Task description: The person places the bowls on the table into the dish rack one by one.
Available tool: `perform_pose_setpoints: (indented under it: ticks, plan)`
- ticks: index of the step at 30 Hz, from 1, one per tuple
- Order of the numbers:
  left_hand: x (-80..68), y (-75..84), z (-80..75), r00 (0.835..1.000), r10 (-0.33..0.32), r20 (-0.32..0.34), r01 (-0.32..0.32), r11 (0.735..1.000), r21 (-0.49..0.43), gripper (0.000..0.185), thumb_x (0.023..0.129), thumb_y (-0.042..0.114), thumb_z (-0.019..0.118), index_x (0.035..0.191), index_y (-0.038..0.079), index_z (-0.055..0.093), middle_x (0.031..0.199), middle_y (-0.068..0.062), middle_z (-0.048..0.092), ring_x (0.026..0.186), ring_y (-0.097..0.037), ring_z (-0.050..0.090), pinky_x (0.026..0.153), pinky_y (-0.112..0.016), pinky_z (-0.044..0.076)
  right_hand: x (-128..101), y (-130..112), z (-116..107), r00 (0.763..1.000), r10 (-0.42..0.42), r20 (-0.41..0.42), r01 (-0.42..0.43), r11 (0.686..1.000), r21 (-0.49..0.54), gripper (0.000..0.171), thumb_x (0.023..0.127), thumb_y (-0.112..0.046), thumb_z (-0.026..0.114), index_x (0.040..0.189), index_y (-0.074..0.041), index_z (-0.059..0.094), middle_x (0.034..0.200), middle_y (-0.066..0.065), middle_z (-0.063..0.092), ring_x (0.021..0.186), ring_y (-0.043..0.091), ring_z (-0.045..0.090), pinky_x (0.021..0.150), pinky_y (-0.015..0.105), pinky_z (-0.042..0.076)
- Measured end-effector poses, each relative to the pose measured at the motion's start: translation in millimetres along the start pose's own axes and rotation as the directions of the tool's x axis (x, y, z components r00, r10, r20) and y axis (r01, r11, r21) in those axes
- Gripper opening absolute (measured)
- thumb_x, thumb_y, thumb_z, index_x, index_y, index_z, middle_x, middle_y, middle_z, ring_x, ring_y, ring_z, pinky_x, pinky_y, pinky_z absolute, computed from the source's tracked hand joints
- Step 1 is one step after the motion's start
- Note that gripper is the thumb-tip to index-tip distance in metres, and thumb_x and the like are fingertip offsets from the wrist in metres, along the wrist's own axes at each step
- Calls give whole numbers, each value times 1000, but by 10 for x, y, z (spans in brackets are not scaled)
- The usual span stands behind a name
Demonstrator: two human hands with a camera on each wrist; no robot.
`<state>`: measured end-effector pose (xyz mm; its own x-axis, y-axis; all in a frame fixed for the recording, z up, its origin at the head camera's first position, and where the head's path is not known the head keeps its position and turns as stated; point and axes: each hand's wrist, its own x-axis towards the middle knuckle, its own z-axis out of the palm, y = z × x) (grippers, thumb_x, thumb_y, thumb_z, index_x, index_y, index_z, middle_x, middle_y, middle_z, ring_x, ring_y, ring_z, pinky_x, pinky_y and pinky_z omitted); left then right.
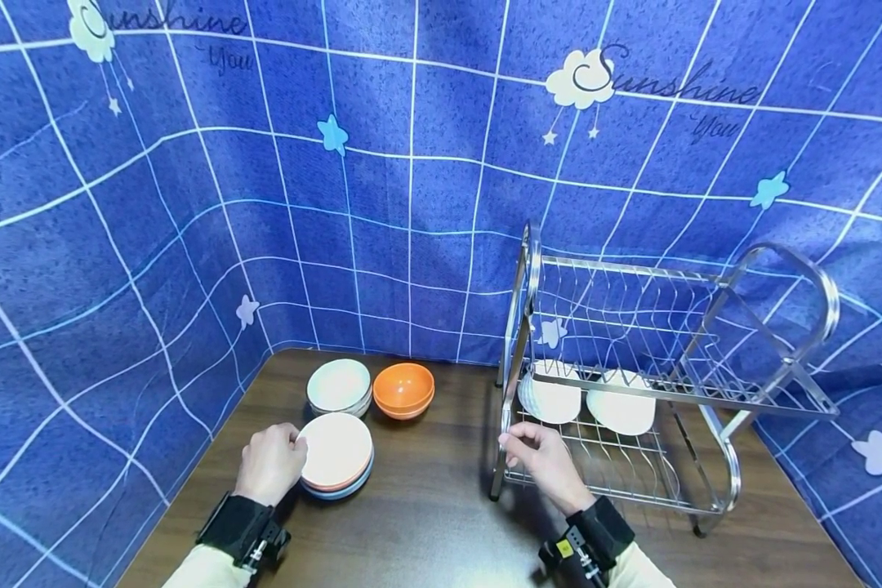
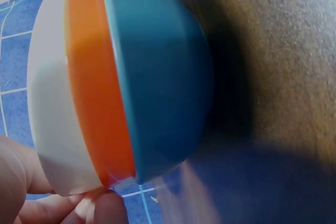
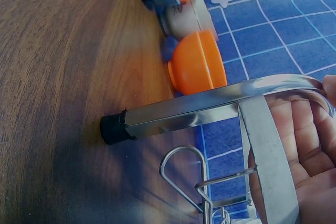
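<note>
Two hands in use: top bowl [image 1: 335, 447] of near-left stack pinched by left hand [image 1: 269, 462]; dish rack [image 1: 635, 384] front frame gripped by right hand [image 1: 547, 462].

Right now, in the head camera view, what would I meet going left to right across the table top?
Left hand → stack of bowls it touches → orange bowl → right hand at the dish rack's front post → white dishes on the lower shelf → dish rack.
</note>
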<state>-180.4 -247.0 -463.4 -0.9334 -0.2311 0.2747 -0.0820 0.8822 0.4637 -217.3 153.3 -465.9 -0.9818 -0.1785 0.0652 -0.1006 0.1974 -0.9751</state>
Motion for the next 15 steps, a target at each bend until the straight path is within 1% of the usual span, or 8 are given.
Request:
perform_pose_setpoints:
  ticks: [4,9,13,15]
  plan:
    - [8,11,-8,1000,-5,-13,5,1000,-8,16,85,12,58,70,7,65,67,-10,62,67,-37,61,60,-53,44,0,6,-2,1000,-9,0,9,1000,0,25,88,-19,68,96,4,65,72,9,62,65,23,62,62,33,51]
    - [12,27,-39,1000,-5,-15,5,1000,-16,17,86,12,57,72,6,65,66,-9,61,68,-37,61,61,-52,44,3,0,-4,1000,-9,-12,9,1000,-2,21,86,-20,69,92,0,67,71,7,62,65,25,63,62,34,52]
    - [9,53,-78,1000,14,-27,-15,1000,-24,17,86,12,57,71,7,64,65,-8,60,68,-37,61,60,-53,43,1,-2,-5,1000,-6,-10,6,1000,-4,20,86,-21,70,92,-2,67,71,7,62,65,24,63,63,33,52]
    - [12,79,-102,999,29,-37,-30,999,-34,16,86,11,58,73,6,65,64,-7,60,66,-34,61,59,-52,44,-1,-1,-6,1000,-6,-8,6,1000,-2,21,86,-21,70,92,-1,67,72,8,62,65,23,63,62,33,52]
